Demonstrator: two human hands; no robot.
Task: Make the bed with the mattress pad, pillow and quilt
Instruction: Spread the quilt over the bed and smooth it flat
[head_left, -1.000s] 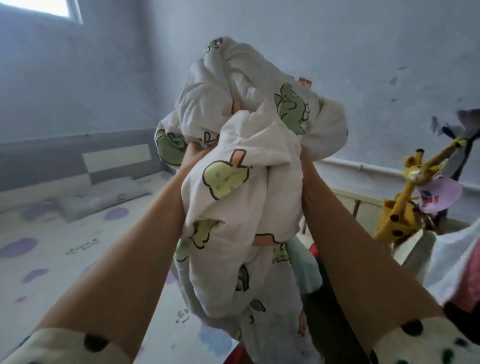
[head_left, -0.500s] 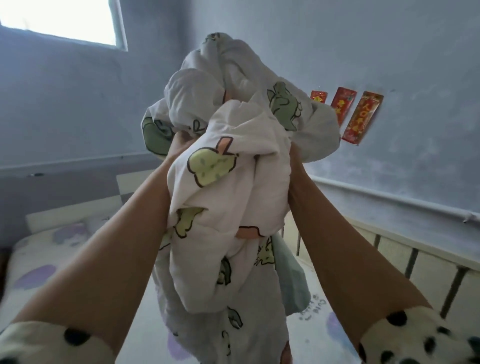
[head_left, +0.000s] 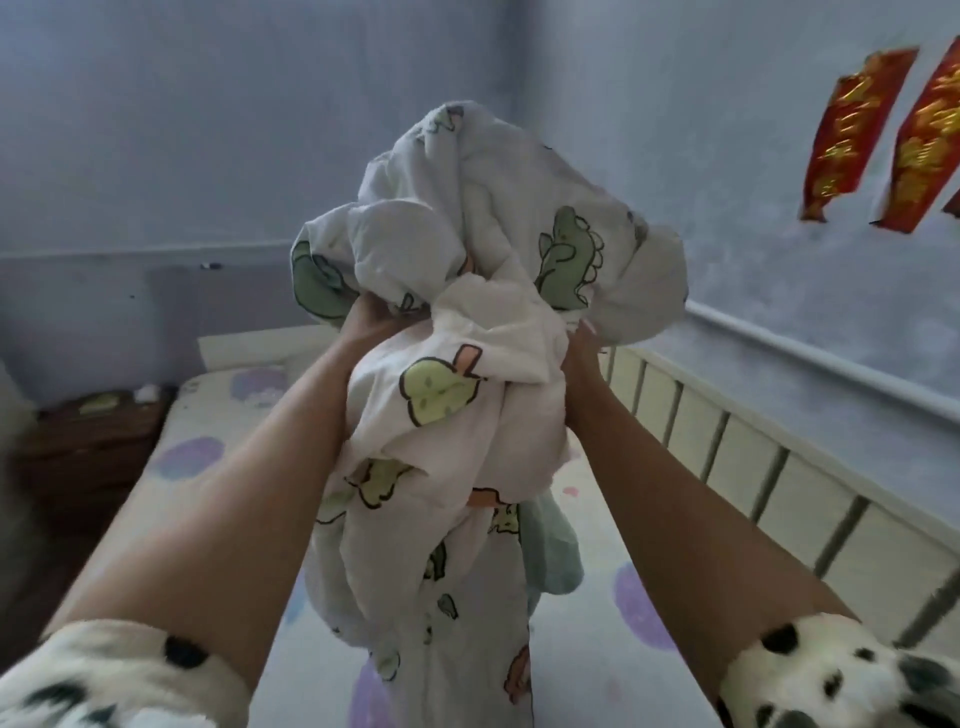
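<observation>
White cotton printed with green dinosaurs: one quilt (head_left: 467, 322), bunched into a single bundle, is raised above the bed between my two hands. My left hand (head_left: 363, 325) grips it from the left and my right hand (head_left: 576, 358) from the right, both clamped on the cloth, most of my fingers buried in its folds and out of sight. Its loose tail hangs between my forearms over the mattress pad (head_left: 587, 665), pale with purple blotches, lying on the bed below. One slatted bed rail (head_left: 753, 457) runs along the right side by the wall. Two red banners (head_left: 857, 130) hang on that wall, and a corner of a third is cut off at the edge; their gold characters are too blurred to read. One dark nightstand (head_left: 88, 431) stands left of the bed, the small things on it hard to make out. My two spotted sleeves (head_left: 119, 675) are cropped at the bottom corners
</observation>
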